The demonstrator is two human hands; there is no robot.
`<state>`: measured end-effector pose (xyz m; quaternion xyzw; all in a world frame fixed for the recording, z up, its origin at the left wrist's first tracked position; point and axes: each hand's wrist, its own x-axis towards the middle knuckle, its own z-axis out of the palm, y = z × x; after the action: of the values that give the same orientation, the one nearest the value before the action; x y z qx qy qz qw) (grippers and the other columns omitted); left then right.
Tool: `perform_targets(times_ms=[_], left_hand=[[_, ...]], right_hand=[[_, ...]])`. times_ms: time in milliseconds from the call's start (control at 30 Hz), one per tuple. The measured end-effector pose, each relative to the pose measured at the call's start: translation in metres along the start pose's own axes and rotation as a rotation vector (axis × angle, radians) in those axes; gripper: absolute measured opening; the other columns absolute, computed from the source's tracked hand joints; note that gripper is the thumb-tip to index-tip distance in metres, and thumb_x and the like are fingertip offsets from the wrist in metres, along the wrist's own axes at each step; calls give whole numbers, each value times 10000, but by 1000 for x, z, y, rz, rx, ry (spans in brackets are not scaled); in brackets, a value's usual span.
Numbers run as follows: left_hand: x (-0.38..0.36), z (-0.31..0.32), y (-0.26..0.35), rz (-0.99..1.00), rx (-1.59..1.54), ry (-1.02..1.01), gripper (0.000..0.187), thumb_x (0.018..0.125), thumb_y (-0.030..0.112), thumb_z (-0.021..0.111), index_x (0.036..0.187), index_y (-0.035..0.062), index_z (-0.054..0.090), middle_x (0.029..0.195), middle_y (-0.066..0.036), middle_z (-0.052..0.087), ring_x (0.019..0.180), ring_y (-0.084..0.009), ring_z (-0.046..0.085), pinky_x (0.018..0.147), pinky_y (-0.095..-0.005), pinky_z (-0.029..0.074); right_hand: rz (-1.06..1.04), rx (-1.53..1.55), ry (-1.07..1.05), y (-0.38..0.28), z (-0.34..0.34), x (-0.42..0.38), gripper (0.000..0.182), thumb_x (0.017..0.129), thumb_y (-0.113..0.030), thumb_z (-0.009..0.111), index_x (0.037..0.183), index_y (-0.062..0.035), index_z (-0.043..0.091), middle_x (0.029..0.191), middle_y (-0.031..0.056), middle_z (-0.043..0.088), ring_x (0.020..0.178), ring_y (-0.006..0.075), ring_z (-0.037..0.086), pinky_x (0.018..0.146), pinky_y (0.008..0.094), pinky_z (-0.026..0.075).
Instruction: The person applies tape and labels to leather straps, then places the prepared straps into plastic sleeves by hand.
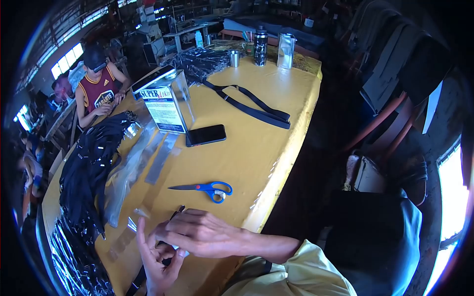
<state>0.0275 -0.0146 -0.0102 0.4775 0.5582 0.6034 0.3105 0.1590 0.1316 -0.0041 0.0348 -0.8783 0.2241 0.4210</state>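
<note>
My two hands meet low in the head view over the near part of the yellow table. My left hand (160,264) has its index finger stretched up and its other fingers curled beside a narrow black strap (136,282), which shows below it and seems to run through it. Closed and bent over the left fingers is my right hand (200,232); what it pinches is hidden. A small whitish bit shows between the hands. Scissors with blue handles (217,191) lie just beyond them. Near the left fingertip is a small clear plastic piece (132,224).
A pile of black straps (89,163) and clear plastic strips (131,170) cover the table's left side. Farther off are a contact cement can (165,111), a phone (206,135), a black strap loop (256,107), a bottle (260,47) and a metal tin (286,51). A co-worker (101,86) sits at left.
</note>
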Motion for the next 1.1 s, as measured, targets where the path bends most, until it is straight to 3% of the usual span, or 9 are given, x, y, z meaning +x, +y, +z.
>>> perform_targets(times_ms=[200,300,367,500,600,800,967,1033,1100], left_hand=[[6,-6,-7,49,109,15,1008,863,-97,666,1598,102,5,1423,-257,439,978,-227,696,733,-241,595],[6,-7,-9,47,94,26,984,870,-94,669,1598,103,38,1404,-251,468,951,-204,697,694,-215,579],[5,-8,-9,40,118,49,965,874,-93,669,1596,99,57,1382,-245,496,934,-189,697,674,-202,568],[1,-3,-1,-8,108,77,898,900,-73,650,1584,70,85,1255,-195,600,859,-124,683,633,-184,542],[1,-4,-1,-54,110,45,901,910,-57,646,1586,77,66,1267,-197,600,828,-123,685,629,-199,547],[4,-6,-7,-105,103,15,887,925,-27,646,1585,73,62,1220,-158,653,836,-106,681,622,-212,538],[8,-6,-7,-155,127,48,859,934,-27,638,1582,69,83,1143,-152,696,880,-113,676,648,-235,550],[9,-8,-10,-106,143,43,834,935,-20,644,1578,64,120,1117,-142,712,839,-110,679,652,-247,556],[9,-9,-10,-110,141,46,823,932,-20,649,1575,63,142,1106,-140,721,814,-109,680,654,-250,558]], right_hand=[[-3,-50,-103,-16,-14,-6,439,738,-57,673,1171,-29,606,1037,108,663,893,278,673,755,376,549],[8,-37,-75,-17,-15,-1,428,765,-41,674,1185,-25,598,947,99,674,832,285,678,719,371,559],[118,-43,-27,-15,-12,2,446,790,-27,699,1219,-29,579,837,71,685,758,280,691,672,376,567],[354,100,-38,-8,-9,13,528,797,-54,760,1280,-67,545,859,74,746,784,262,738,654,364,590],[549,145,-244,-5,-19,32,588,840,-61,731,1365,-65,467,883,120,759,823,269,753,729,357,603],[601,243,-337,11,-21,47,608,860,-91,644,1409,-47,385,807,147,742,747,325,734,716,441,565],[555,213,-356,5,-18,47,619,873,-84,640,1418,-34,350,801,143,741,733,352,726,706,448,561],[528,131,-347,-3,-16,44,639,861,-75,713,1410,-55,387,813,119,747,735,310,734,682,397,564],[514,119,-342,-8,-16,43,640,858,-66,710,1411,-56,386,800,116,744,715,314,728,659,402,560]])
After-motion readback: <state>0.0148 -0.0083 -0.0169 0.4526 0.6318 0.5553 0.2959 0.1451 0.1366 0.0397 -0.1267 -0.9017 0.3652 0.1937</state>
